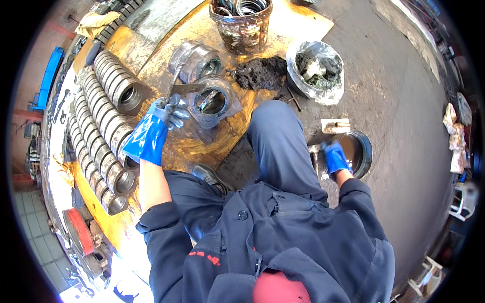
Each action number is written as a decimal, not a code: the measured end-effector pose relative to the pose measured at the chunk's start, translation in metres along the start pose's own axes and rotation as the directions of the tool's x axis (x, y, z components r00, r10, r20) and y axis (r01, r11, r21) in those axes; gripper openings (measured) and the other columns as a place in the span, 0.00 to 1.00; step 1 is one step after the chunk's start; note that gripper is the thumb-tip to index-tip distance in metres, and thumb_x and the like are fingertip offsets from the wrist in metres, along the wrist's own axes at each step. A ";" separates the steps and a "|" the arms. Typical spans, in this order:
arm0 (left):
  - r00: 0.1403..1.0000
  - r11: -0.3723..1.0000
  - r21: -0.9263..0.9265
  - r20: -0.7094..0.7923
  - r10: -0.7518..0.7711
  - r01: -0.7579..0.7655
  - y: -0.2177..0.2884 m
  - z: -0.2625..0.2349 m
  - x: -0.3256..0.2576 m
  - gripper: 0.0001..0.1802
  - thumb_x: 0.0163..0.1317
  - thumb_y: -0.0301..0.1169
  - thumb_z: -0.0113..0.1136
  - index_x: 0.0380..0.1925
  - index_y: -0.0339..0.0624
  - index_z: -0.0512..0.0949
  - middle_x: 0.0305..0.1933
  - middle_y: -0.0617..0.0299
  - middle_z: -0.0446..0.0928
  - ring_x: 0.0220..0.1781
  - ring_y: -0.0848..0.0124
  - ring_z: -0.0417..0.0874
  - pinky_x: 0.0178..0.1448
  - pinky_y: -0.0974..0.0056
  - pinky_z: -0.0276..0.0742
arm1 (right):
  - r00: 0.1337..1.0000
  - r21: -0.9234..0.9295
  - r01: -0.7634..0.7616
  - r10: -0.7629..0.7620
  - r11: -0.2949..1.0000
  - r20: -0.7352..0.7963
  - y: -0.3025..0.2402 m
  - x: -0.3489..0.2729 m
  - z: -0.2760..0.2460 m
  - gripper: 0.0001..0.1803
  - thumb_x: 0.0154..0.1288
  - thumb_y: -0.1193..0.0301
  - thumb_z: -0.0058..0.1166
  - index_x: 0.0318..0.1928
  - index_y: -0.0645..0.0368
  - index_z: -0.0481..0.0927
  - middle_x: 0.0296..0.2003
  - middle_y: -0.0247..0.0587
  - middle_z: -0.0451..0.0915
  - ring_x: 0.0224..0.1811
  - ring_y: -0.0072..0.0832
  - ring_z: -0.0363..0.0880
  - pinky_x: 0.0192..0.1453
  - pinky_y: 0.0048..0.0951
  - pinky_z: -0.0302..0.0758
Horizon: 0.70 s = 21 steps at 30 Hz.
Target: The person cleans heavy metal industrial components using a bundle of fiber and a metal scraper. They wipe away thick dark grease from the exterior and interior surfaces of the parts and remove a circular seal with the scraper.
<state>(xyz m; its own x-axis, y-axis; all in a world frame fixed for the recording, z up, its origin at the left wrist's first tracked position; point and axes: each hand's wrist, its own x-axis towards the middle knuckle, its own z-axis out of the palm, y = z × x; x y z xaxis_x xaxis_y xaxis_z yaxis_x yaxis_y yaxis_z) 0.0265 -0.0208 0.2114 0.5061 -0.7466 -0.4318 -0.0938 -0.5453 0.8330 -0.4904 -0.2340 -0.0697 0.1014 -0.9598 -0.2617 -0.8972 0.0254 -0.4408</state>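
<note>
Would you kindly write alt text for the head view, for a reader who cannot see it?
A seated person in blue gloves holds a metal scraper in the left hand over a greasy bearing ring, while the right hand reaches toward a black tub on the floor. Rows of metal rings lie to the left.

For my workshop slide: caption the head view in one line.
Left hand in a blue glove holds a flat metal scraper at a greasy bearing ring; right hand rests by a black round tin.

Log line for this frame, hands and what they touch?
left hand: holds scraper over greasy bearing | right hand: at black tub on floor | nearby: rows of metal rings
</note>
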 end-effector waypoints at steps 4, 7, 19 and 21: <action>0.993 0.993 -0.033 0.023 0.116 -0.115 -0.006 0.000 0.002 0.25 0.65 0.54 0.52 0.41 0.41 0.79 0.29 0.58 0.84 0.20 0.75 0.79 0.22 0.73 0.68 | 0.829 0.313 0.526 -0.394 0.791 -0.397 -0.183 0.054 -0.094 0.25 0.54 0.63 0.67 0.48 0.66 0.76 0.34 0.46 0.83 0.33 0.30 0.81 0.42 0.33 0.78; 0.963 0.960 0.084 0.001 0.268 -0.267 -0.016 0.003 0.005 0.22 0.65 0.48 0.54 0.43 0.40 0.79 0.30 0.59 0.83 0.24 0.74 0.82 0.25 0.72 0.71 | 0.435 0.215 0.900 -0.793 0.378 -0.427 -0.336 -0.012 -0.162 0.30 0.50 0.68 0.68 0.53 0.63 0.74 0.47 0.46 0.79 0.50 0.37 0.78 0.57 0.35 0.74; 0.986 0.466 0.876 0.057 0.157 -0.125 0.001 0.066 0.040 0.22 0.58 0.52 0.54 0.46 0.53 0.80 0.43 0.54 0.82 0.47 0.53 0.81 0.50 0.53 0.77 | 0.414 -0.217 0.905 -0.639 0.367 0.648 -0.460 -0.052 -0.010 0.15 0.62 0.65 0.47 0.45 0.53 0.83 0.45 0.43 0.83 0.47 0.40 0.82 0.48 0.43 0.77; 0.986 0.505 0.855 0.039 0.160 -0.116 0.018 0.054 0.048 0.22 0.59 0.51 0.54 0.47 0.52 0.79 0.45 0.53 0.81 0.48 0.52 0.81 0.51 0.54 0.76 | 0.562 -0.278 0.819 -0.606 0.502 0.563 -0.457 -0.023 -0.019 0.15 0.60 0.66 0.50 0.45 0.55 0.82 0.45 0.46 0.82 0.48 0.42 0.81 0.49 0.45 0.77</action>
<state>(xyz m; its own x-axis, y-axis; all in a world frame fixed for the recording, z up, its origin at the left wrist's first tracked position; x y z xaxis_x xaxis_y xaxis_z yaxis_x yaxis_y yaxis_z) 0.0027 -0.0876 0.1870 0.4506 -0.8387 -0.3060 -0.8392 -0.5148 0.1753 -0.0907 -0.2293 0.1544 0.8425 -0.3978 -0.3634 -0.4868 -0.8510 -0.1970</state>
